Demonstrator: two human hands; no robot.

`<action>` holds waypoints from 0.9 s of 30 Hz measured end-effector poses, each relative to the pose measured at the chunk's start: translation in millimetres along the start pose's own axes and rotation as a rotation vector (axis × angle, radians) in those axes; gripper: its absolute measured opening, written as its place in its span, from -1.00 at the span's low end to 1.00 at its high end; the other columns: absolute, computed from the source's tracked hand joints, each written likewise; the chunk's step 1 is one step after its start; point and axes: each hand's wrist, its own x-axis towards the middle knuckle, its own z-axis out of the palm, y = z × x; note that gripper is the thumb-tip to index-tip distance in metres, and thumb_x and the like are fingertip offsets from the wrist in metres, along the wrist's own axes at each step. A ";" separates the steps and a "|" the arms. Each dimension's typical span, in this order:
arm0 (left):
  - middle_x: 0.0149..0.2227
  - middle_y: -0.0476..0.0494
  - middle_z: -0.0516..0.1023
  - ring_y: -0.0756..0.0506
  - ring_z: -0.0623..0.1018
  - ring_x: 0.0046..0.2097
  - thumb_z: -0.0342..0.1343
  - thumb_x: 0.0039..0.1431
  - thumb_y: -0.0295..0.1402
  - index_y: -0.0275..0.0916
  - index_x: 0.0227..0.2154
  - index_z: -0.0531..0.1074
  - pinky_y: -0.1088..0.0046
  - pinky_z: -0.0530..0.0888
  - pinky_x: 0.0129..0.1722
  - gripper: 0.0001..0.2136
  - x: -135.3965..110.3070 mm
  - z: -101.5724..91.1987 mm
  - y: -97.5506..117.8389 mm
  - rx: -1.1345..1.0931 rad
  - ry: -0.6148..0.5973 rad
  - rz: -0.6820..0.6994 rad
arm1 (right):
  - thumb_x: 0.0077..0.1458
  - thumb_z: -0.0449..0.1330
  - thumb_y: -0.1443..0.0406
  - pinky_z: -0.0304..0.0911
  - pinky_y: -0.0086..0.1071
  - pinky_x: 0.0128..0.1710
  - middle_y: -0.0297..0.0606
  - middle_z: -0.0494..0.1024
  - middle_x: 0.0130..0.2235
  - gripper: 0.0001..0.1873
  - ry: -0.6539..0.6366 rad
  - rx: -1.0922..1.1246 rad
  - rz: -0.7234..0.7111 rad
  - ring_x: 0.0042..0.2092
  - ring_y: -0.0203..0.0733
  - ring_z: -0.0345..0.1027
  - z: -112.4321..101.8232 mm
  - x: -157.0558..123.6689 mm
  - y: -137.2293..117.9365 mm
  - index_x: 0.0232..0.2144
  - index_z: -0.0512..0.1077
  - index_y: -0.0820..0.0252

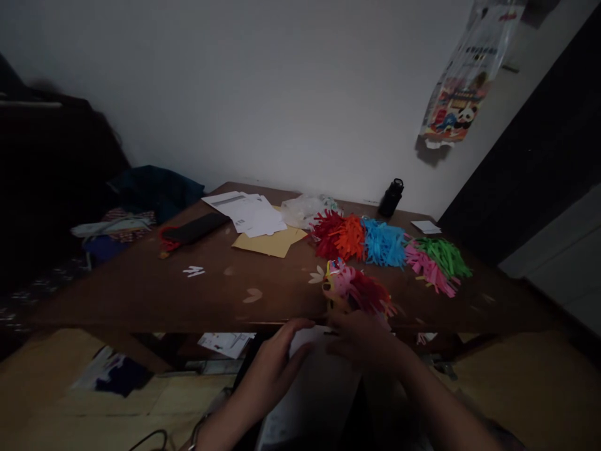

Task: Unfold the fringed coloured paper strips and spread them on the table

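A white sheet or board (319, 382) lies on my lap below the table's front edge. At its upper left, my left hand (277, 360) grips the rim, with the thumb over the face and the fingers along the top edge. My right hand (364, 341) is dim and slightly blurred over the sheet's upper right, its fingers drawn together. A small dark mark or thing shows by its fingertips, too small to name. Just beyond that hand, a bundle of pink and red paper fringe (361, 288) with yellow bits lies at the table edge.
The brown table (272, 300) carries red, orange, blue (384, 243), green and pink fringe, white papers (251, 213), a yellow envelope (272, 243), a clear plastic bag (305, 210), a dark pouch (197, 228), small white strips (193, 271) and a black bottle (391, 197). A printed bag (462, 94) hangs on the wall.
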 end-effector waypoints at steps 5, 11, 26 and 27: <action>-0.05 -0.14 0.60 -0.15 0.56 -0.01 0.04 0.23 -0.31 -0.13 -0.03 0.39 0.30 0.48 0.00 -0.75 -0.2 4.2 2.9 -0.082 0.035 -0.070 | -0.02 0.39 0.24 0.08 -0.49 -0.44 -0.29 0.56 -0.32 -0.81 -0.092 -0.044 -0.015 -0.33 -0.24 0.42 -7.8 3.4 -5.1 -0.41 0.50 0.22; -0.14 -0.13 0.63 -0.19 0.56 -0.05 0.18 0.10 -0.15 -0.16 -0.11 0.48 0.31 0.49 -0.05 -0.68 1.6 3.0 7.8 -0.388 0.154 -0.273 | 0.21 0.21 0.21 0.01 -0.53 -0.48 -0.38 0.51 -0.49 -0.75 -0.164 0.062 -0.091 -0.45 -0.36 0.34 -5.7 0.5 4.2 -0.44 0.50 0.25; -0.56 -0.03 0.57 -0.05 0.52 -0.49 0.25 0.01 0.01 -0.26 -0.45 0.56 0.50 0.43 -0.44 -0.63 -3.7 -8.5 0.7 -1.026 0.043 -0.613 | 0.34 -0.02 0.23 0.23 -0.51 -0.36 -0.37 0.57 -0.35 -0.67 -0.068 0.207 -0.018 -0.32 -0.29 0.41 10.3 -33.5 23.4 -0.35 0.50 0.16; -0.53 -0.04 0.59 -0.08 0.54 -0.46 0.22 0.03 0.04 -0.24 -0.44 0.57 0.48 0.46 -0.41 -0.62 -5.5 -9.4 -2.8 -0.927 0.054 -0.588 | 0.36 -0.05 0.22 0.25 -0.51 -0.35 -0.37 0.57 -0.36 -0.63 -0.058 0.206 -0.023 -0.32 -0.29 0.42 12.9 -32.7 25.2 -0.36 0.50 0.17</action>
